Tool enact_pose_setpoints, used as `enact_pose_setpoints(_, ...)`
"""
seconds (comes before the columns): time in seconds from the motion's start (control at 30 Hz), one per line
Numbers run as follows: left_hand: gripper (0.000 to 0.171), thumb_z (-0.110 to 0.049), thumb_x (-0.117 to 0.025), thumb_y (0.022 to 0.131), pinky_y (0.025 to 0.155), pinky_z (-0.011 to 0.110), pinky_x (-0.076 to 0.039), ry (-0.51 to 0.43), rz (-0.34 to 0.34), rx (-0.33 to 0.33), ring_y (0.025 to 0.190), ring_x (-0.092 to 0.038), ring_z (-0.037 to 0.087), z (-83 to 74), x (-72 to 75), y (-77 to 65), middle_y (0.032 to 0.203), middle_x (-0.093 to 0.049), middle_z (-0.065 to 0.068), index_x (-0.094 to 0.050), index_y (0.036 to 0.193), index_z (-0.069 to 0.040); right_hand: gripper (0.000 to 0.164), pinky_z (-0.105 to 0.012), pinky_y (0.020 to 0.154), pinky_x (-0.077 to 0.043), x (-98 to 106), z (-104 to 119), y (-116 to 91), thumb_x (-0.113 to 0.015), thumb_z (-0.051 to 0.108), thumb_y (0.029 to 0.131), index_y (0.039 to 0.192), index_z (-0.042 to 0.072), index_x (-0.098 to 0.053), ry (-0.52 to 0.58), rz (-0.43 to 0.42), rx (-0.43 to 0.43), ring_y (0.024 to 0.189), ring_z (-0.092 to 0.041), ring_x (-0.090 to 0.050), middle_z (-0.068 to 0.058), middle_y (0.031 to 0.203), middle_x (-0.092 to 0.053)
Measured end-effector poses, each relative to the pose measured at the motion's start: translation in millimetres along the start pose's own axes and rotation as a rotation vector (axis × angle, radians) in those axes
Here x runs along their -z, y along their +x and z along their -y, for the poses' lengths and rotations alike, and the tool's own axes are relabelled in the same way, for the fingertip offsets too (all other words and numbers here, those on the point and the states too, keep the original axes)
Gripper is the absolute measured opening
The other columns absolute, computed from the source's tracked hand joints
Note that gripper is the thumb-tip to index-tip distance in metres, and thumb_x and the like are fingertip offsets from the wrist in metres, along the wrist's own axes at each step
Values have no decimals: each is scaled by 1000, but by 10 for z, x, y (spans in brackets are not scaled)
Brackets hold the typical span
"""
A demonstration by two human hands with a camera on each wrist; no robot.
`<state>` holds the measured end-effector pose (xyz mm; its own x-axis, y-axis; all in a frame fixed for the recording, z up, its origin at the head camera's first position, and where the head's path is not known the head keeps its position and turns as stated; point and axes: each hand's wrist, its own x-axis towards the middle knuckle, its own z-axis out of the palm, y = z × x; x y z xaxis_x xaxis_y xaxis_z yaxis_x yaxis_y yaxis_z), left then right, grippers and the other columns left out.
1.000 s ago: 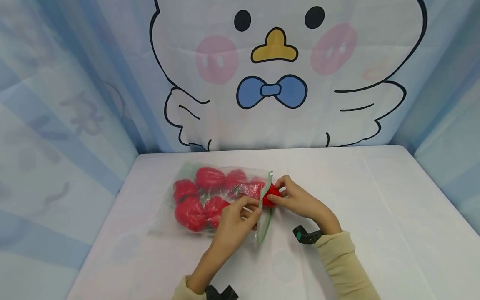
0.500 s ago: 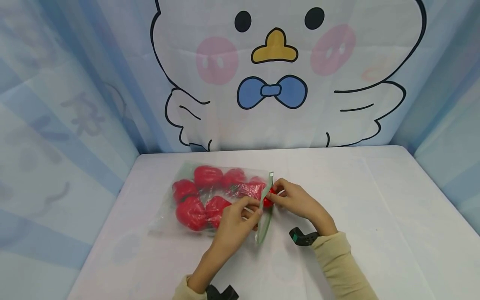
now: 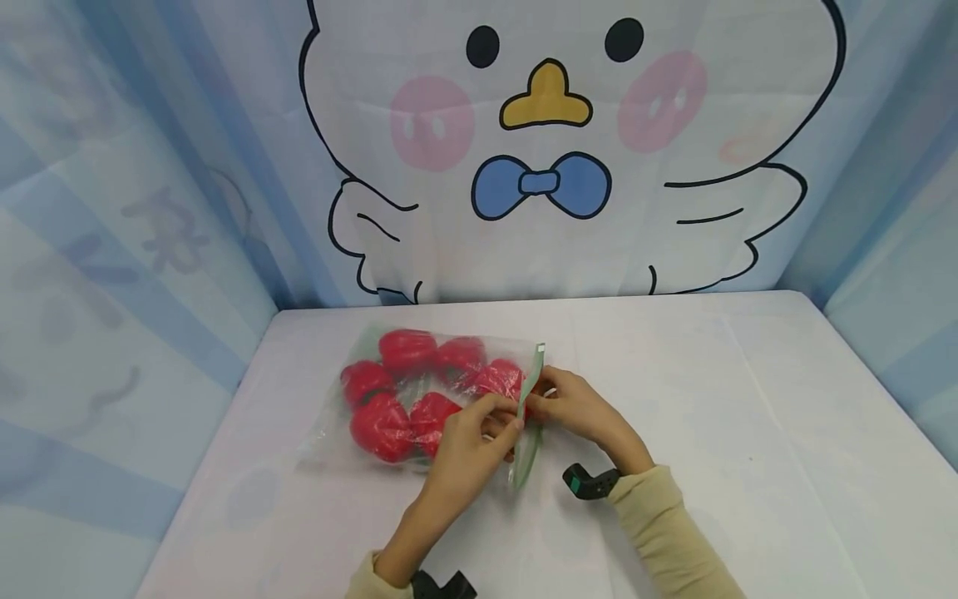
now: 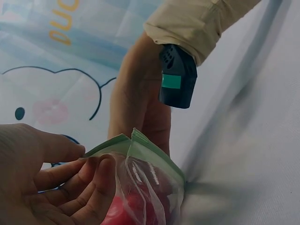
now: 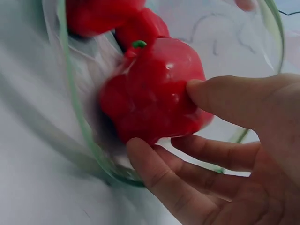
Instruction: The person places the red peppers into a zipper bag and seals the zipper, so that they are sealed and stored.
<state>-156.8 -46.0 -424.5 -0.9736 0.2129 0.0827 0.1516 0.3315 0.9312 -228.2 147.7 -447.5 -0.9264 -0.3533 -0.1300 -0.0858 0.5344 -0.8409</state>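
Note:
A clear zip bag (image 3: 537,366) with a green-edged mouth lies on its side, its mouth facing right. Several red bell peppers (image 3: 382,426) fill it. My left hand (image 3: 467,445) pinches the near lip of the mouth between thumb and fingers; the left wrist view shows the green edge (image 4: 157,157) rising beside them. At the mouth, my right hand (image 3: 587,408) holds another red bell pepper (image 5: 159,89) by its rounded end, thumb on one side and fingers on the other. Its green stem points into the bag. From the head, that pepper is mostly hidden behind the bag's edge.
A white table (image 3: 748,466) spreads under everything. Behind it hangs a curtain (image 3: 539,258) with a cartoon duck, and blue-and-white cloth (image 3: 112,333) encloses the sides. Black wrist devices (image 3: 591,482) sit below both hands.
My right hand has moved left, pushing the pepper from outside the mouth into the bag. The upper peppers inside have shifted slightly left. My left hand stays at the lip.

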Motion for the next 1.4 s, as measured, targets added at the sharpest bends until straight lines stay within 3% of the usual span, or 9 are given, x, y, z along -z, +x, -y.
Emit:
enact_pose_setpoints(0.3, 19, -11, -73, 97, 61, 20, -57, 2, -10, -6, 65, -67, 8, -6, -2, 2, 89, -73, 11, -72, 114, -2, 41, -35, 83, -58, -123, 29, 55, -67, 18, 88, 124, -2, -66, 45, -46, -40, 97, -23, -68, -17, 111, -73)
enact_pose_setpoints(0.5, 20, -11, -73, 97, 61, 20, -58, -17, -9, -16, 66, -67, 9, 9, -6, -5, 90, -73, 11, -72, 116, -3, 35, -30, 79, -52, -229, 59, 93, -68, 6, 84, 117, -5, -68, 109, -78, -85, 92, -22, -64, -19, 108, -74)
enact_pose_setpoints(0.73, 19, -10, -73, 97, 61, 19, -59, -22, -9, -17, 65, -67, 8, 6, -13, -14, 90, -72, 11, -72, 114, -3, 28, -27, 76, -46, -344, 82, 92, -65, 4, 88, 113, -7, -69, 175, -101, -132, 90, -21, -57, -17, 106, -74)
enact_pose_setpoints(0.97, 18, -10, -73, 97, 60, 21, -59, -18, -17, -26, 65, -67, 8, 19, -1, -9, 88, -72, 11, -72, 113, -2, 18, -27, 71, -43, -392, 119, 93, -66, 3, 90, 104, -7, -71, 221, -106, -141, 82, -18, -53, -10, 90, -70)
enact_pose_setpoints(1.13, 17, -11, -73, 97, 62, 21, -59, -22, -12, -13, 65, -66, 8, 31, 5, -14, 89, -72, 10, -72, 113, -4, 21, -27, 74, -44, -380, 97, 104, -64, 2, 92, 109, -7, -71, 266, -60, -125, 84, -18, -54, -9, 92, -71)
enact_pose_setpoints(1.4, 18, -11, -72, 98, 64, 20, -60, -7, 3, 17, 67, -67, 8, 17, 14, -13, 91, -73, 7, -72, 116, -7, 36, -27, 89, -51, -225, -18, 106, -64, 11, 95, 126, -8, -65, 322, 114, -99, 98, -17, -63, -14, 113, -75)
